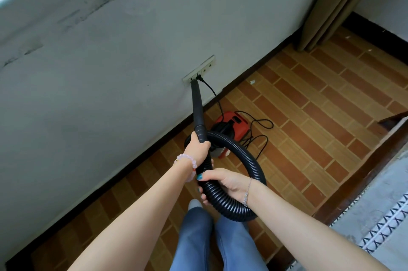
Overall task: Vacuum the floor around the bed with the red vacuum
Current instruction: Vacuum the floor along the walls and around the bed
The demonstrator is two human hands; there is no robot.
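Left hand [197, 149] grips nozzle [197, 107], right hand [223, 183] hose [249, 156]; red vacuum [234, 124] beyond.

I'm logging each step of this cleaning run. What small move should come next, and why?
Probably tip the nozzle down to the tiled floor. The left hand grips its base and the right hand holds the hose, yet the tip points toward the wall socket. The red vacuum is plugged in, and a white scrap lies on the tiles.

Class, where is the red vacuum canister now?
Head view, centre: the red plastic vacuum canister sits on the brick-patterned floor by the wall, below the white socket, behind the black ribbed hose.
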